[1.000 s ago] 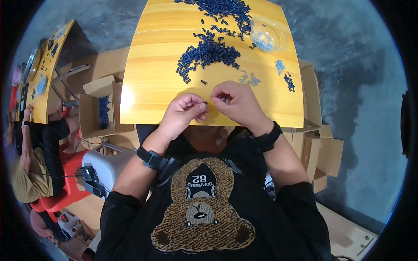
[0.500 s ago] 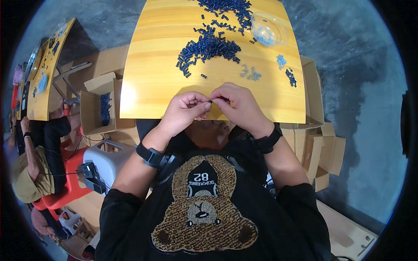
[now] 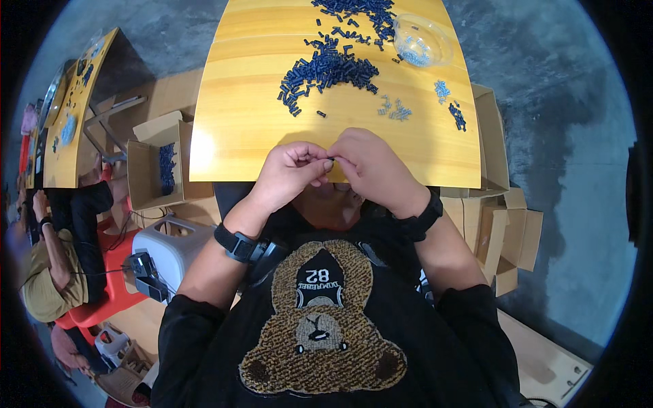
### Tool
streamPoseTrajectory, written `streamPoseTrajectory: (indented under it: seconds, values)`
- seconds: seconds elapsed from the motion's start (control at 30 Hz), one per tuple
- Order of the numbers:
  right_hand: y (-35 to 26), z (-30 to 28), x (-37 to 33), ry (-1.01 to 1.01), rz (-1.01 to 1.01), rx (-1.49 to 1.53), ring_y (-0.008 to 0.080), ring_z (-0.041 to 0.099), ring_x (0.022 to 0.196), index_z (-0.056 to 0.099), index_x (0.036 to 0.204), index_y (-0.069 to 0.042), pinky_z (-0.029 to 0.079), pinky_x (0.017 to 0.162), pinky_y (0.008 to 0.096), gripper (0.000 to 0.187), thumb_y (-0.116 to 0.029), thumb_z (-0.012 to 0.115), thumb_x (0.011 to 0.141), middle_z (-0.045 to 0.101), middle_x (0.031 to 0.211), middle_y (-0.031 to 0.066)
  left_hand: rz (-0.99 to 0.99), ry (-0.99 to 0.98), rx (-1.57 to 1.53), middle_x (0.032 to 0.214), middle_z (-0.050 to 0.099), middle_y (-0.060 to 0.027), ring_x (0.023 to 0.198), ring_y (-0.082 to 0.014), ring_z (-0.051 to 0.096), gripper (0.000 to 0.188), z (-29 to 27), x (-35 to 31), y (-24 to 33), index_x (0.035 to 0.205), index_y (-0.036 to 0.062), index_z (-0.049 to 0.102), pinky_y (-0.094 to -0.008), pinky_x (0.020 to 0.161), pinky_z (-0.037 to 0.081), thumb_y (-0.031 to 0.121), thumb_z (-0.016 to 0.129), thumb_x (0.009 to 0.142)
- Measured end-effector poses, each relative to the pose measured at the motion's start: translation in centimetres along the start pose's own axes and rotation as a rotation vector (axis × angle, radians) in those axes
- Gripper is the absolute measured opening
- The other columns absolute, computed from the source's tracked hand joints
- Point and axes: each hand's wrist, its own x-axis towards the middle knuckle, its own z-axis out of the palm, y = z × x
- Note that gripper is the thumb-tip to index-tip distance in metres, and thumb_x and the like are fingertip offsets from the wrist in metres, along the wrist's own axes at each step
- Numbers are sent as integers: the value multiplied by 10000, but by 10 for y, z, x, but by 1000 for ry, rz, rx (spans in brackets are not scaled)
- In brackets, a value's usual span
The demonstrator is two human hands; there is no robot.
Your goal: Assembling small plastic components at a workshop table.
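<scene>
My left hand [image 3: 291,175] and my right hand [image 3: 373,166] meet at the near edge of the yellow wooden table [image 3: 238,136]. Between their fingertips is a small dark piece [image 3: 331,160], mostly covered by the fingers. The left thumb and forefinger pinch it, and the right fingers close on it from the other side. Beyond my hands lies a heap of small dark cylindrical pieces [image 3: 330,70], with a single one [image 3: 321,114] apart from it. Several small clear pieces [image 3: 400,111] are scattered right of the heap.
A clear round bowl [image 3: 442,51] holds small clear pieces. A second dark heap [image 3: 360,10] lies at the far edge, and small clusters sit at the right. Cardboard boxes [image 3: 151,190] flank the table. At the left, another person [image 3: 58,272] sits by a second table.
My right hand has turned a little, its fingers curling further over the small dark piece. My left hand keeps its pinch. The whole view has shifted slightly.
</scene>
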Motion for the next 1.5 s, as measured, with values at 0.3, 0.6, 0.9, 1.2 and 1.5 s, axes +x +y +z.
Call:
streamPoseTrajectory:
  seconds: [0.3,0.6,0.9,1.2,1.5]
  values:
    - [-2,8,5,71,75,67,328,521,758,578,808,-14,434,686,402,74,-25,526,757,530,749,150,21,60,-89,772,629,-38,660,-88,594,112,-2,0,0,945,1,607,-207,596,482,64,590,854]
    - [-6,13,7,193,292,272,257,586,646,618,961,4,467,580,317,201,-34,561,772,601,758,144,4,108,-151,781,620,-37,673,-95,596,93,-5,1,0,935,12,598,-209,598,483,63,582,859]
    - [3,21,3,227,300,304,217,598,640,622,932,3,472,566,283,179,-46,588,764,604,762,132,1,102,-220,824,630,-60,715,-110,612,114,-4,3,2,939,-4,600,-231,655,515,77,582,861]
    - [-5,21,7,195,199,122,326,556,852,571,985,12,462,747,384,288,-71,612,712,584,871,164,-74,156,-371,845,623,-61,715,-112,603,92,0,5,12,931,10,589,-265,684,538,72,555,871]
    - [-7,24,6,249,132,-72,323,552,855,571,964,-12,466,731,391,265,-78,606,711,575,876,154,-104,174,-414,864,621,-61,745,-110,597,99,7,4,14,926,20,586,-250,676,530,96,540,882]
